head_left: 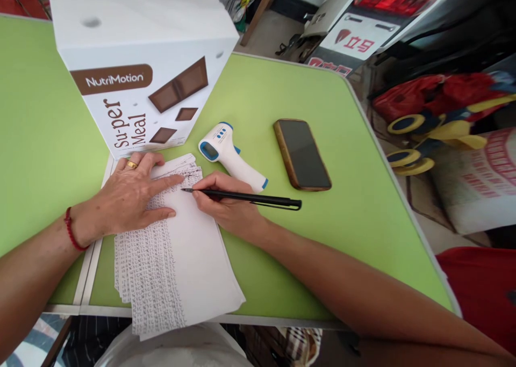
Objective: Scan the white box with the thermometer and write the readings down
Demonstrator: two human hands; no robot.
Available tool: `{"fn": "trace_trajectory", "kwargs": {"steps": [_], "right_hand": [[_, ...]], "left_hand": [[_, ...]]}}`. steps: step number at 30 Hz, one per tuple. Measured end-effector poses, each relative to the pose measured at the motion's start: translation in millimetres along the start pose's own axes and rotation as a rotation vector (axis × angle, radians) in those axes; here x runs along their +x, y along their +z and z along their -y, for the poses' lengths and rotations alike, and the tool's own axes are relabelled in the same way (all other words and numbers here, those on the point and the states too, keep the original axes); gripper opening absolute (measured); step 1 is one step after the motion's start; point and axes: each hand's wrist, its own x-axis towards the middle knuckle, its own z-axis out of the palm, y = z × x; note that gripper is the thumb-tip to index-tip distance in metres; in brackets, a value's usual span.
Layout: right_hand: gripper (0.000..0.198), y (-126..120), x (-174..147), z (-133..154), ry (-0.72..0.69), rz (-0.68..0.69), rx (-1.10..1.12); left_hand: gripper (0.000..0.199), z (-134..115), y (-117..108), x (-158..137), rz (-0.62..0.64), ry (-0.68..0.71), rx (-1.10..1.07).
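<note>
Top sheet part written, its right side blank

Head view: The stack of paper (201,265) lies on the green counter (342,227), below the white box (137,101). Handwritten columns fill the top sheet's left part; the wide right strip is bare, so that much appears left to write. The right hand (228,206) grips a black pen (266,199), its tip near the sheet's upper end; contact is unclear. The left hand (137,192) lies spread over the sheets, gripping nothing.
</note>
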Motion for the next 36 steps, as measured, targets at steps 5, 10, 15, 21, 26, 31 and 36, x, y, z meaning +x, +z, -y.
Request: {"fn": "trace_trajectory", "kwargs": {"steps": [5, 10, 15, 21, 26, 31, 36], "right_hand": [[0.007, 0.1, -0.8, -3.4, -0.023, -0.01, -0.016], [0.006, -0.5, -0.1, -4.4, -0.036, -0.001, 0.002], [0.006, -0.9, 0.3, -3.4, -0.039, 0.008, 0.011], [0.008, -1.3, 0.9, -0.8, -0.027, -0.032, -0.031], [0.008, -1.0, 0.8, -1.7, -0.044, -0.017, -0.007], [0.008, -1.9, 0.8, -2.3, -0.035, 0.001, -0.019], [0.007, -1.6, 1.6, -0.8, -0.026, -0.019, -0.011]], "left_hand": [[0.055, -0.2, 0.0, -0.5, -0.006, 0.008, 0.009], [0.055, 1.0, 1.9, -0.8, -0.034, 0.019, -0.011], [0.055, 0.9, 1.2, -0.4, -0.021, 0.021, 0.008], [0.055, 0.8, 1.3, -0.7, -0.021, 0.019, 0.026], [0.056, 0.1, 0.3, -0.7, -0.002, 0.01, 0.027], [0.055, 0.4, 0.6, -0.4, -0.008, 0.006, 0.022], [0.055, 1.1, 1.4, -0.6, -0.013, 0.011, 0.015]]}}
